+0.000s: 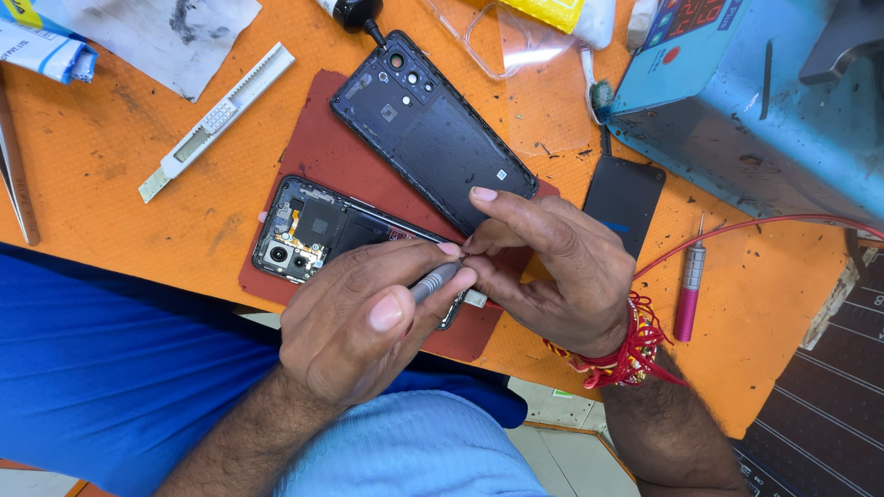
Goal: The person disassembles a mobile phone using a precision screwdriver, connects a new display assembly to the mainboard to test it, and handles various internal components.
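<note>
Left hand (354, 327) is closed around a grey screwdriver (433, 282), tip down at the lower end of the opened phone (318, 230) lying on the red mat (322, 152). Our right hand (543, 267) pinches in beside the tip, though we can't tell if it holds anything. The removed back cover (433, 133) lies just above. We'd keep the driver upright, pressure light.

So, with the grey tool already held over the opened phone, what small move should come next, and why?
Probably lower the grey screwdriver tip into the opened phone: the left hand grips it, the right hand pinches at its tip, and the back cover lies apart.
</note>
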